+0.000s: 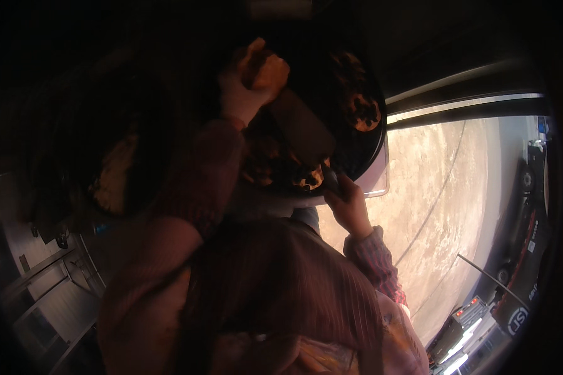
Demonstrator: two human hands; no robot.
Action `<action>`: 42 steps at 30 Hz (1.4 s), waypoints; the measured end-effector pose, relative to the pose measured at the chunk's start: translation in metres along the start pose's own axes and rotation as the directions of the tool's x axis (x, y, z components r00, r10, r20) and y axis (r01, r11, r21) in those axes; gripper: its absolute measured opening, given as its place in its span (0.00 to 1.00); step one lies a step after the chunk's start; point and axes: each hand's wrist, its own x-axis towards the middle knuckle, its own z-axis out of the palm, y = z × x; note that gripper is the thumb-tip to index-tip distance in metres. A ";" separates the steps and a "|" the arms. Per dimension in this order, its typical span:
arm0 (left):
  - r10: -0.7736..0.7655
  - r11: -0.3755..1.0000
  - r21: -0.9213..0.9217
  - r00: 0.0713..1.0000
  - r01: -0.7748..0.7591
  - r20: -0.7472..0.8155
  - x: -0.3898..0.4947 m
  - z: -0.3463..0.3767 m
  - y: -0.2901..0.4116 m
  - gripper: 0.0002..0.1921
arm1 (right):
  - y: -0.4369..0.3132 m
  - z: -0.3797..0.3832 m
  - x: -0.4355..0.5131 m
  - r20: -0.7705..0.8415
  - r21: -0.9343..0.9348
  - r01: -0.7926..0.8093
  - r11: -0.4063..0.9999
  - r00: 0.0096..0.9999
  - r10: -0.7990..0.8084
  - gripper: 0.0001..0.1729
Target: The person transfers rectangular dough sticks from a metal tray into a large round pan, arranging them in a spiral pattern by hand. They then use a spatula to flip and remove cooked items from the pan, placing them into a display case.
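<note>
In the dim upper middle, my left hand [244,96] grips an orange-brown lump of food [267,72], whose exact kind I cannot tell. My right hand [349,204] is closed round the dark handle of a broad flat blade [305,126], perhaps a cleaver or a spatula, which slants up and left towards the left hand. Both hands are over a large round dark pan or tray [380,145]. Browned food pieces with dark bits [363,112] lie at its right side, and more pieces [309,178] lie near its front edge, partly under the blade.
At the left stands another dark round vessel with pale contents [115,173]. A light-coloured table corner [380,180] shows beyond the pan's right edge. Metal racks or frames [58,300] are at lower left. Sunlit ground [431,187] and parked vehicles [521,262] lie to the right.
</note>
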 end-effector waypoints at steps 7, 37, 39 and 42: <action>-0.284 0.206 -0.936 0.933 0.285 0.221 -0.002 -0.089 -0.052 0.32 | -0.008 -0.033 -0.033 0.037 0.248 -0.218 0.944 0.976 0.216 0.17; -0.840 0.296 -0.497 0.026 -0.816 -0.542 -0.849 -0.055 0.098 0.36 | -0.039 0.199 -0.107 0.966 -0.210 0.230 0.950 0.201 0.165 0.14; -0.774 0.363 -0.367 -0.057 -0.856 -0.631 -0.893 -0.043 0.108 0.36 | -0.032 0.222 -0.145 0.955 -0.272 0.379 0.884 0.218 0.200 0.13; -0.730 0.419 -0.240 -0.168 -0.875 -0.663 -0.961 -0.041 0.123 0.36 | -0.021 0.257 -0.211 0.996 -0.074 0.563 0.823 0.001 0.089 0.10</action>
